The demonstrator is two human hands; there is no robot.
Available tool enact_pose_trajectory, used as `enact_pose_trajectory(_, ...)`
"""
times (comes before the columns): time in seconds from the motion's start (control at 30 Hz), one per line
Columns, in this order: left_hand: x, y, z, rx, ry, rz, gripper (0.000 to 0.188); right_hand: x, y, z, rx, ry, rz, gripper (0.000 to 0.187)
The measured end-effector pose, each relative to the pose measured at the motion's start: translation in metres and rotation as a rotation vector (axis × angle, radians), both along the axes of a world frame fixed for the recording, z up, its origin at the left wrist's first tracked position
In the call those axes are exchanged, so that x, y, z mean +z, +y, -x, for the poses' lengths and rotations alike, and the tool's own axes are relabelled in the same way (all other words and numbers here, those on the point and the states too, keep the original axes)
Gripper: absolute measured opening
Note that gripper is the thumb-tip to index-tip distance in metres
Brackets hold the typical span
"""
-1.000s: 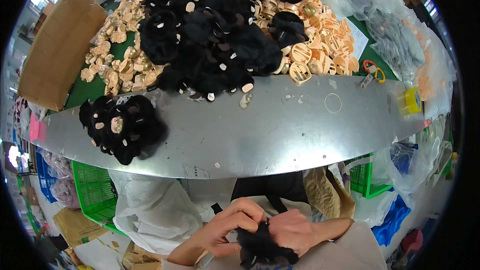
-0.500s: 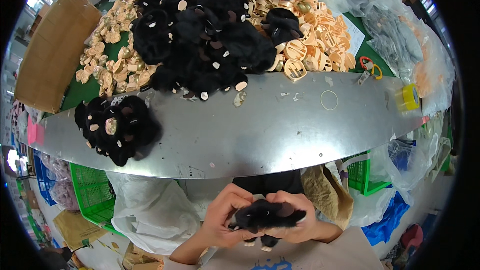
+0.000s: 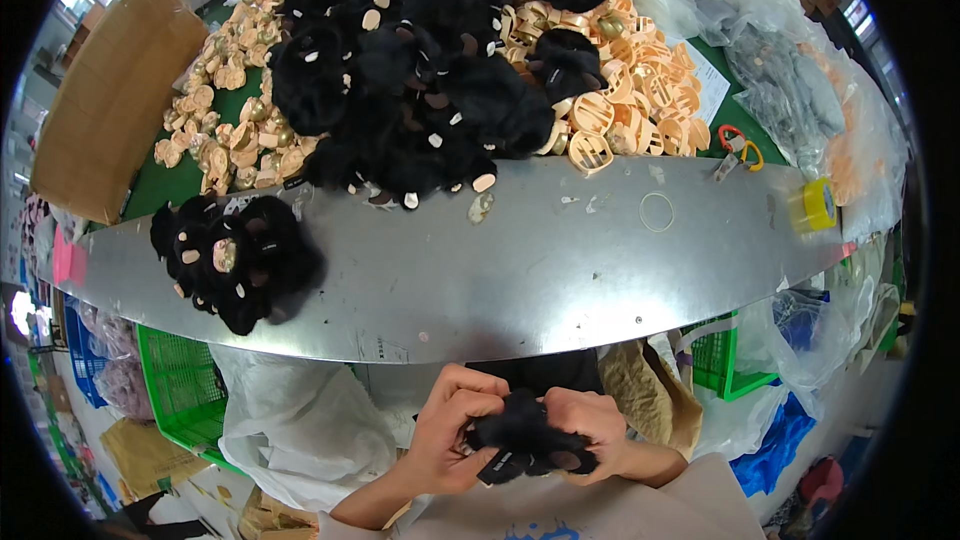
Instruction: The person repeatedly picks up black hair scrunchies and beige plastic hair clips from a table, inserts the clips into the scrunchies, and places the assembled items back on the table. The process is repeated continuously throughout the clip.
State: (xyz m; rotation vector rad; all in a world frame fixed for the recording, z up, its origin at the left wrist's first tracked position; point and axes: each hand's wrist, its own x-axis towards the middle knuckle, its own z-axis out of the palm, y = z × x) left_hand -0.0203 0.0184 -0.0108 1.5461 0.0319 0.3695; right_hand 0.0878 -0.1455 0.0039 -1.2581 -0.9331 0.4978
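Note:
Between my two hands, in front of my body and below the bench edge, is a small black plush toy [image 3: 525, 432] with brown ear linings and a black tag. My left hand [image 3: 452, 430] grips its left side, thumb and fingers pressed into the fur. Closed round the other side is my right hand [image 3: 590, 425], knuckles up. What lies inside the plush is hidden. Beyond, on the metal-topped bench [image 3: 480, 280], a small heap of black plush toys [image 3: 240, 260] sits at the left, with a pale, shiny face piece showing on one.
A big pile of black plush [image 3: 420, 80] covers the far middle. Peach plastic shells [image 3: 640, 80] spread right of it, and peach face pieces [image 3: 235, 135] left. Scissors [image 3: 740, 145] and yellow tape [image 3: 818, 204] lie at right. Green baskets [image 3: 180, 390] stand under the bench.
Both hands have turned the plush toy over: the small pale feet that hung below are out of sight, and its tag now shows at the bottom. The view has shifted slightly.

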Motion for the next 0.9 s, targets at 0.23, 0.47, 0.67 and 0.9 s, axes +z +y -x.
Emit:
enact_pose_trajectory(0.23, -0.013, -0.011, 0.002, 0.114, 0.027, 0.107, 0.036, -0.004, 0.005, 0.009, -0.184, -0.086, 0.044, 0.023)
enact_pose_trajectory(0.47, -0.012, -0.032, 0.011, 0.393, 0.043, -0.196, 0.036, -0.003, 0.014, 0.015, -0.224, 0.081, 0.041, 0.020)
enact_pose_trajectory(0.67, -0.010, -0.021, 0.006, 0.334, 0.095, -0.203, 0.035, 0.001, 0.019, 0.019, -0.250, 0.284, 0.189, 0.020)
enact_pose_trajectory(0.9, -0.006, -0.008, 0.007, 0.277, 0.135, -0.214, 0.036, -0.013, 0.019, 0.005, 0.068, 0.615, 0.004, 0.020)
